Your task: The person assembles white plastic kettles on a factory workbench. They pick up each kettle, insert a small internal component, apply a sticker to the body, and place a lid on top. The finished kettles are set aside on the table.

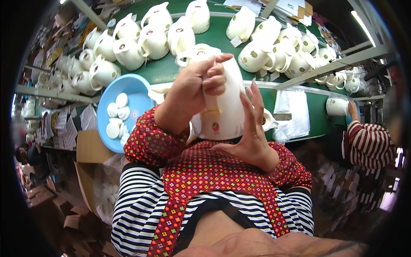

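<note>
Close in front of me, a large white plastic jug [229,115] with a small red-and-green print is held up above my lap. My left hand [192,92] is closed, its fingers curled at the jug's upper left side where the handle seems to be; the hand hides most of that part. On the other side my right hand [252,137] is open, fingers spread and pointing up along the jug's wall. Whether its fingertips touch the wall I cannot tell. Partly behind the held jug, another white jug [198,52] stands on the bench.
Rows of white jugs [154,42] cover the green bench [169,70], with more jugs [267,55] at the right. A blue basin [145,88] holds round white lids. White plastic bags [293,113] lie right. An open carton [87,147] stands lower left. A co-worker's hand [353,110] touches a jug.
</note>
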Available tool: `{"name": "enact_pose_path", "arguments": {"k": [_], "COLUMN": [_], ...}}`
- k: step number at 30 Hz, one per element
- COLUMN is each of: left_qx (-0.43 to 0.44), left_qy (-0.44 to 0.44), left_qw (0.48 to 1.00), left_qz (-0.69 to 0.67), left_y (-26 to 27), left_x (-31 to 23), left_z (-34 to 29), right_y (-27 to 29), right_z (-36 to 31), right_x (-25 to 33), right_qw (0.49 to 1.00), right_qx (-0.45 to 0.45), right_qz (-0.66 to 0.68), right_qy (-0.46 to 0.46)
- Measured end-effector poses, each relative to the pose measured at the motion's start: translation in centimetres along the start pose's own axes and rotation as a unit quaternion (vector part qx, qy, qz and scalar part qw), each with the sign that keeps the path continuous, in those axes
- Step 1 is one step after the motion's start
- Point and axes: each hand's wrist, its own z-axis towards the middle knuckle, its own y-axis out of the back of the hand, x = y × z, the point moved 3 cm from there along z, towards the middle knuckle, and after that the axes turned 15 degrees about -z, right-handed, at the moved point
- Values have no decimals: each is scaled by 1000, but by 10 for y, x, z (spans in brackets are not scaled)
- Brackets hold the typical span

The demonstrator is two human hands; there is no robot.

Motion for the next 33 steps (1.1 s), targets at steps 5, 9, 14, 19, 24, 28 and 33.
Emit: {"name": "enact_pose_path", "arguments": {"k": [5,9,14,19,24,28,33], "left_qx": [100,13,-26,-109,-158,-157,-157], "left_qy": [-56,-197,-287,-143,-28,21,-297], "left_qw": [926,854,717,810,775,633,440], "left_qz": [360,481,635,559,612,758,833], "left_y": [-11,18,108,184,214,212,189], "left_x": [-42,-64,-115,-133,-150,-162,-177], "left_z": [73,164,255,307,322,313,252], "right_y": [16,7,-3,0,-7,-11,-17], "right_z": [-23,-38,-51,-58,-54,-41,-27], "right_x": [-36,-55,-70,-80,-87,-87,-87], "right_qw": [991,975,959,951,947,940,940], "right_qx": [-97,-86,-58,-62,-38,-10,12], "right_qz": [22,76,111,79,84,106,121], "right_qy": [-94,-189,-255,-291,-308,-325,-320]}}
